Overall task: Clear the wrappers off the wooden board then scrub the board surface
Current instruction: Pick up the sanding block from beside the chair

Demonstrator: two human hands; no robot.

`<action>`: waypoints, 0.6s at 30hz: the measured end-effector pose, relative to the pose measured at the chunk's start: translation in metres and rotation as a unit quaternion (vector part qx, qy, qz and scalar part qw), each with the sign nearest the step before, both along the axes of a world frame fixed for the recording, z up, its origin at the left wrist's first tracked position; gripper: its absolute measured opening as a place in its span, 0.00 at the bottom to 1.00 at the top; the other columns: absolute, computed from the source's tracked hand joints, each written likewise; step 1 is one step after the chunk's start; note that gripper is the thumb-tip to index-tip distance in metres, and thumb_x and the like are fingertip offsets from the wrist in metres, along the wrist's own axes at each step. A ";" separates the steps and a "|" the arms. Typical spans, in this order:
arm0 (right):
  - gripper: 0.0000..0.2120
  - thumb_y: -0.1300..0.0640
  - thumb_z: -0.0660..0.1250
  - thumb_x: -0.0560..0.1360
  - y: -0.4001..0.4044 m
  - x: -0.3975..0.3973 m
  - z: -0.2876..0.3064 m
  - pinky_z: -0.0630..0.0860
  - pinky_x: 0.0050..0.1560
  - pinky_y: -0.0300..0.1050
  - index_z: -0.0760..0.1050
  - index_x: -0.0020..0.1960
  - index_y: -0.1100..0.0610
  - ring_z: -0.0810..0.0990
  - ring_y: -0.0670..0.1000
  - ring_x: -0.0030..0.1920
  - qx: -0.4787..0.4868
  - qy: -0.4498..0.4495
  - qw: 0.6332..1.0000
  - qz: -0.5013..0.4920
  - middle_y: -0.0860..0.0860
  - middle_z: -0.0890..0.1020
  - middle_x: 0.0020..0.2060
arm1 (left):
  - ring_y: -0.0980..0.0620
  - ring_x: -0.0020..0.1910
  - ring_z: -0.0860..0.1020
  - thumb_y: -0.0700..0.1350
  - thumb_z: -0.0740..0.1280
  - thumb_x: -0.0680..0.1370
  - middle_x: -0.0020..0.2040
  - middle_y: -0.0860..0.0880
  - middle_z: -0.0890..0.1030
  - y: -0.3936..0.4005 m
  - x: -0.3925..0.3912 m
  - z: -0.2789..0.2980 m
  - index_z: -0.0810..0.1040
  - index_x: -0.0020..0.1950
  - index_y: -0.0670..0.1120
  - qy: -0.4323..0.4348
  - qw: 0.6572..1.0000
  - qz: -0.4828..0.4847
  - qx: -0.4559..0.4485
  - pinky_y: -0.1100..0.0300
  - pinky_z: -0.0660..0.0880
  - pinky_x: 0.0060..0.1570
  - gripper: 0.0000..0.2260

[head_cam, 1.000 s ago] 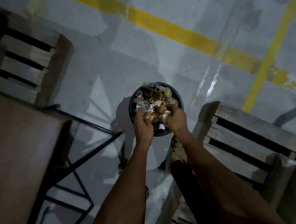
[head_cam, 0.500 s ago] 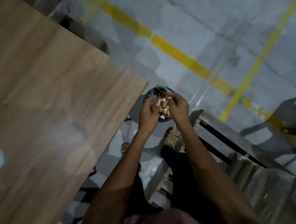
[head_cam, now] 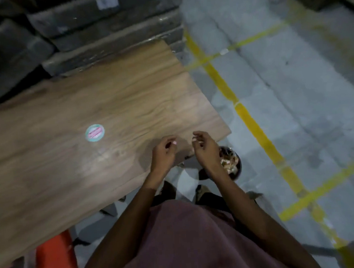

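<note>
Both hands are up from the bin [head_cam: 235, 167] now, left hand [head_cam: 162, 153] and right hand [head_cam: 206, 148] loosely curled and empty over the board [head_cam: 87, 98], so scrubbing looks next.

Both hands [head_cam: 163, 153] have lifted from the wrapper-filled bin [head_cam: 233, 164] (seemingly empty now).

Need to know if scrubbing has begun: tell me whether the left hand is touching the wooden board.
Cannot tell. In the head view the left hand overlaps the wooden board near its corner, fingers loosely curled, but no plain contact or gap shows.
</note>
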State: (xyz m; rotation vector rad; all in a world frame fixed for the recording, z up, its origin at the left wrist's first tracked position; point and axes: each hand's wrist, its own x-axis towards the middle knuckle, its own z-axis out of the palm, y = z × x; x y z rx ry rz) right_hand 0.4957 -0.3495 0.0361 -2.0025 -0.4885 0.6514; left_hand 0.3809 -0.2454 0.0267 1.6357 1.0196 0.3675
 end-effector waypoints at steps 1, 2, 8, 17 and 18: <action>0.14 0.63 0.65 0.81 0.006 -0.004 -0.001 0.75 0.49 0.37 0.77 0.66 0.60 0.81 0.54 0.55 -0.017 0.001 0.999 0.042 0.55 0.82 0.55 | 0.51 0.60 0.80 0.41 0.65 0.83 0.60 0.48 0.83 0.004 -0.012 -0.005 0.81 0.63 0.45 0.019 0.999 0.022 0.014 0.63 0.73 0.56 0.10; 0.15 0.64 0.65 0.80 0.012 -0.008 -0.003 0.76 0.52 0.40 0.77 0.67 0.61 0.81 0.56 0.57 -0.029 -0.003 0.996 0.082 0.57 0.82 0.58 | 0.50 0.60 0.80 0.40 0.65 0.83 0.61 0.47 0.83 0.007 -0.024 -0.010 0.81 0.63 0.44 0.034 0.998 0.046 0.024 0.63 0.73 0.55 0.10; 0.17 0.62 0.66 0.80 0.046 -0.020 -0.004 0.75 0.60 0.44 0.77 0.68 0.61 0.81 0.57 0.63 -0.057 -0.012 0.963 0.262 0.58 0.82 0.63 | 0.45 0.55 0.81 0.36 0.67 0.81 0.54 0.46 0.83 0.002 -0.087 -0.023 0.82 0.60 0.38 0.069 0.973 0.214 0.043 0.65 0.73 0.52 0.09; 0.15 0.65 0.66 0.79 0.106 -0.100 0.010 0.76 0.58 0.43 0.78 0.65 0.60 0.82 0.54 0.56 -0.033 -0.027 0.911 0.411 0.56 0.83 0.58 | 0.48 0.56 0.82 0.39 0.67 0.81 0.56 0.44 0.85 -0.016 -0.175 -0.008 0.83 0.60 0.42 -0.011 0.901 0.433 0.013 0.49 0.79 0.59 0.09; 0.15 0.65 0.66 0.79 0.111 -0.113 0.009 0.77 0.59 0.45 0.78 0.64 0.60 0.82 0.55 0.57 -0.030 -0.032 0.903 0.428 0.56 0.84 0.57 | 0.49 0.54 0.82 0.40 0.67 0.81 0.55 0.46 0.85 -0.014 -0.187 -0.007 0.83 0.59 0.43 -0.021 0.894 0.448 0.011 0.48 0.80 0.57 0.09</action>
